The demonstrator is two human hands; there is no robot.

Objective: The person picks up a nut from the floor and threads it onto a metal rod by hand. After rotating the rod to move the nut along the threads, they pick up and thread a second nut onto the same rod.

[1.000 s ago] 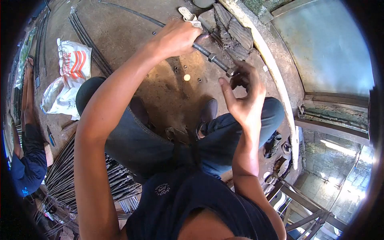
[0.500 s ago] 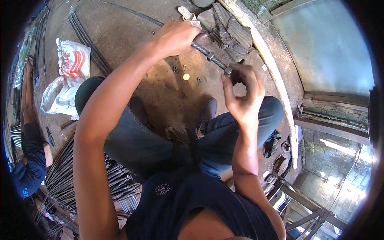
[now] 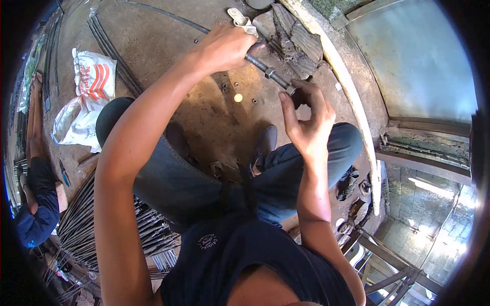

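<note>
A long dark metal rod (image 3: 171,16) with a threaded end (image 3: 256,62) slants across the upper middle of the view. My left hand (image 3: 227,47) is wrapped round it, just behind the thread. One hex nut (image 3: 269,72) sits part way along the thread. A second nut (image 3: 291,90) is at the rod's tip, between the thumb and fingers of my right hand (image 3: 312,120). The backs of those fingers are in shadow, and part of the nut is hidden by them.
Small nuts (image 3: 254,101) and a pale round spot (image 3: 238,98) are on the ground between my feet. A white sack (image 3: 94,76) and a large bundle of rods (image 3: 109,224) are to the left, near another person (image 3: 38,204). A pale pole (image 3: 352,97) runs along the right.
My right thumb and fingers have shifted slightly around the nut at the rod's tip. My left hand stays in place on the rod. The other person at the left has moved an arm.
</note>
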